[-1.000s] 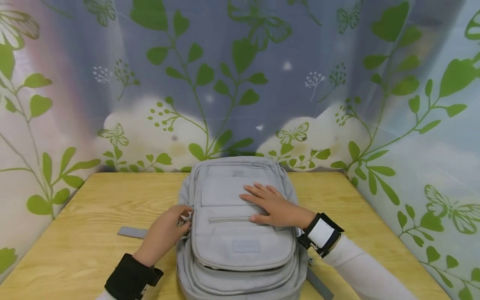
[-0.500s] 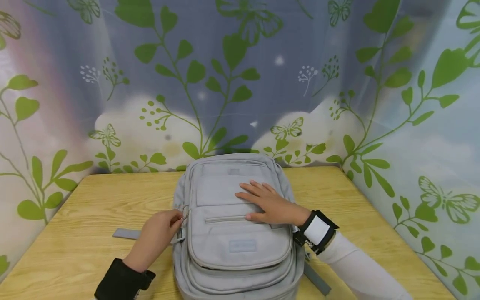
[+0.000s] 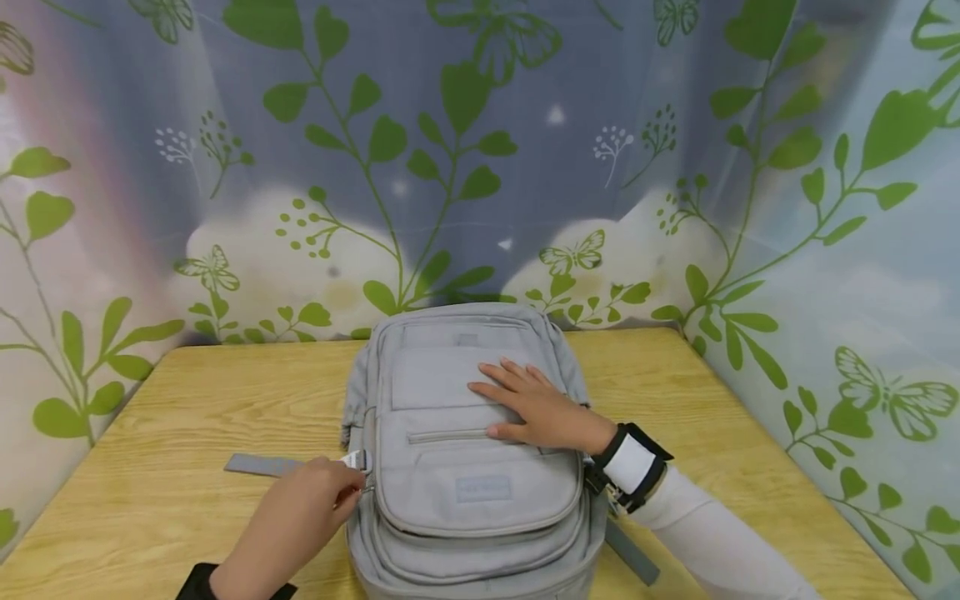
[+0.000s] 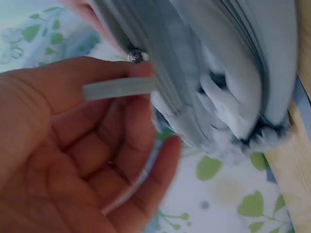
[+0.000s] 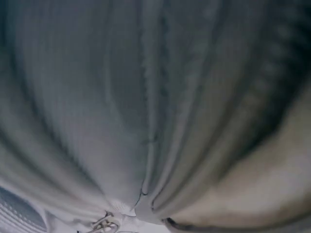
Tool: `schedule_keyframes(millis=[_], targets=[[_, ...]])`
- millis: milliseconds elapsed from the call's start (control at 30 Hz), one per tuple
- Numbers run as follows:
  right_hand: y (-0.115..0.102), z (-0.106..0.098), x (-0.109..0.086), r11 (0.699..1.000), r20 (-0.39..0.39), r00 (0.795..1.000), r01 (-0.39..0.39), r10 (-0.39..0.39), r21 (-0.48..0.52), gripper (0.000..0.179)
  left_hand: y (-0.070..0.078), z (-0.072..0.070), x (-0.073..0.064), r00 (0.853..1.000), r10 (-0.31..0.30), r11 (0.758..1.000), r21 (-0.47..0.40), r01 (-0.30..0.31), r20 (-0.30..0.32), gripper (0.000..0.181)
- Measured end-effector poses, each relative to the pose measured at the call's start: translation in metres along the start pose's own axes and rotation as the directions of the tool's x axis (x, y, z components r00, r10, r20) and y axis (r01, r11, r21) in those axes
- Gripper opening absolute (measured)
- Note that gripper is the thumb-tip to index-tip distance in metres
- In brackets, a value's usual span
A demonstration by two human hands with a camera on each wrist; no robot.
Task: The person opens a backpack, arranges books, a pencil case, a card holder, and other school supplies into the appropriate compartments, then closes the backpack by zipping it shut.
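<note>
A grey backpack [image 3: 435, 379] lies on the table with its front panel up. At its left side my left hand [image 3: 300, 508] pinches a zipper pull [image 4: 119, 89]; the left wrist view shows this pale flat tab between thumb and forefinger, beside a zip [image 4: 131, 29]. A small white label [image 3: 354, 460] shows just above the fingertips in the head view. My right hand [image 3: 547, 412] rests on the front panel with its fingers spread. Only blurred grey fabric [image 5: 87, 97] and a bit of metal hardware [image 5: 106, 224] appear in the right wrist view, with no fingers visible.
The wooden table [image 3: 225, 392] extends on both sides of the backpack. Loose grey straps stick out at left [image 3: 258, 464] and lower right [image 3: 632, 552]. A leaf-patterned curtain [image 3: 465, 192] closes off the back and sides.
My left hand has closed its fingers on the zipper pull and moved down along the bag's left side toward me. The white label has come into view. My right hand stays on the front panel.
</note>
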State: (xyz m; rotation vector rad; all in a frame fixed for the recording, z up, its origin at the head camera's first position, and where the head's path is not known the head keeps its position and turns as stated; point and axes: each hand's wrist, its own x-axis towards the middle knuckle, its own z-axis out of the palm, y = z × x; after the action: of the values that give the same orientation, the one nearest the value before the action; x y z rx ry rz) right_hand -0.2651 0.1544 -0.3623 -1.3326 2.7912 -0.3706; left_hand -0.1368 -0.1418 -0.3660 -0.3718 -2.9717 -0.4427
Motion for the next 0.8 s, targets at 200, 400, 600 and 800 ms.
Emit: schedule_keyframes(millis=[200,400,600,800], targets=[[-0.002,0.004,-0.001,1.0,0.003,1.0,-0.013,0.013,-0.025,0.062,0.015,0.003,-0.012,0.987,-0.033,0.997,-0.059,0.043,0.157,0.035],[-0.004,0.004,-0.002,1.0,-0.023,0.999,-0.026,0.026,-0.006,0.06,0.03,0.014,-0.017,0.979,0.087,0.983,-0.174,-0.055,0.186,0.028],[-0.009,0.003,-0.001,0.999,-0.017,0.999,-0.047,0.047,-0.008,0.061,0.044,0.025,-0.016,0.961,0.205,0.938,-0.316,-0.14,0.184,0.013],[-0.047,-0.018,-0.018,0.999,-0.009,0.999,-0.037,0.037,0.035,0.045,0.045,0.021,-0.018,0.957,0.142,0.94,-0.339,-0.05,0.253,0.026]])
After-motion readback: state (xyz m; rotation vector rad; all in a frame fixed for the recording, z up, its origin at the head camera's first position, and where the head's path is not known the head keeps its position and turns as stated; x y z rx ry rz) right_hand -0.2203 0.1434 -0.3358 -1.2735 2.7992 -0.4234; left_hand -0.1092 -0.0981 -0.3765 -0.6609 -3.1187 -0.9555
